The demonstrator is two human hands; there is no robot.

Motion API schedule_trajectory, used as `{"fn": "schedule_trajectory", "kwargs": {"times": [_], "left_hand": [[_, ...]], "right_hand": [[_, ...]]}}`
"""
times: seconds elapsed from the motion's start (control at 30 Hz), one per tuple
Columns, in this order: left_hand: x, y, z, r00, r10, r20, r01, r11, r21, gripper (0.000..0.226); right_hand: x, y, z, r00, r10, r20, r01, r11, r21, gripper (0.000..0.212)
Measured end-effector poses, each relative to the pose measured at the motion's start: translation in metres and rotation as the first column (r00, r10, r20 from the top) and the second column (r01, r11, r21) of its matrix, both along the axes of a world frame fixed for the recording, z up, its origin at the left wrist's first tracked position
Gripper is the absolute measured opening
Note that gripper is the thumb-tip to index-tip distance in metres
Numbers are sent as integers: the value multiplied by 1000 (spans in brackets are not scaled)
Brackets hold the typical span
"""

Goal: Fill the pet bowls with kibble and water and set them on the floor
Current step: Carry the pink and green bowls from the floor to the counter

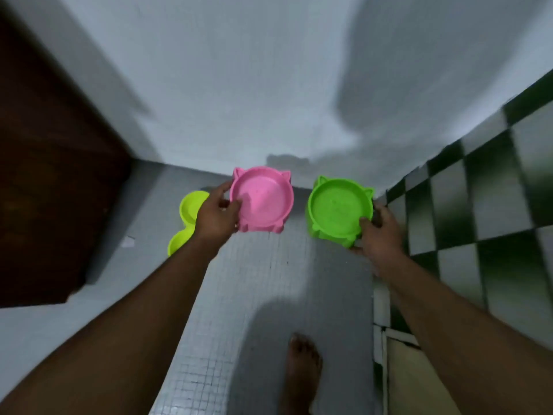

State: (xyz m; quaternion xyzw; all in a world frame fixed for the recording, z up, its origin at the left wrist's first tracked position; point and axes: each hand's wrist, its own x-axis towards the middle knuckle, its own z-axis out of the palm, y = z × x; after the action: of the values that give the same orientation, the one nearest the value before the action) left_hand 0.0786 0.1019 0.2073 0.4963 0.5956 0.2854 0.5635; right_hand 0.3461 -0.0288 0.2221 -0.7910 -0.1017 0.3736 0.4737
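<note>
My left hand [217, 215] grips the left rim of a pink cat-shaped pet bowl [263, 202], thumb inside the rim, holding it in the air above the floor. To its right, my right hand [378, 232] grips the lower right rim of a green cat-shaped pet bowl [338, 209], also held up. Both bowls look empty inside. A yellow-green double bowl [187, 218] lies on the tiled floor behind my left hand, partly hidden by it.
Small grey mosaic floor tiles [257, 289] run ahead to a white wall [239, 100]. A dark wooden door [51, 175] stands at the left. A black-and-white checkered wall [478, 211] rises at the right. My bare foot [302, 372] is on the floor below.
</note>
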Motion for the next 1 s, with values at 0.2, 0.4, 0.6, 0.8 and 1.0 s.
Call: {"fn": "schedule_trajectory", "kwargs": {"times": [0.2,0.4,0.6,0.8,1.0], "left_hand": [[-53,-38,187,992,-94,-79,95,995,11,33],[-102,-111,340,974,-197,-115,202,978,40,27],[-143,-215,408,969,-243,-35,244,969,23,26],[-176,-331,440,978,-207,15,207,978,-20,20],[-203,-423,458,962,-269,41,270,963,-14,30]], "right_hand": [[-50,-60,198,1000,4,31,-5,999,33,39],[-103,-155,326,999,-34,-17,35,997,76,43],[-146,-259,393,1000,-19,23,17,995,103,41],[-189,-364,422,999,-8,45,-1,982,187,35],[-232,-473,441,995,-97,28,90,976,196,38]]}}
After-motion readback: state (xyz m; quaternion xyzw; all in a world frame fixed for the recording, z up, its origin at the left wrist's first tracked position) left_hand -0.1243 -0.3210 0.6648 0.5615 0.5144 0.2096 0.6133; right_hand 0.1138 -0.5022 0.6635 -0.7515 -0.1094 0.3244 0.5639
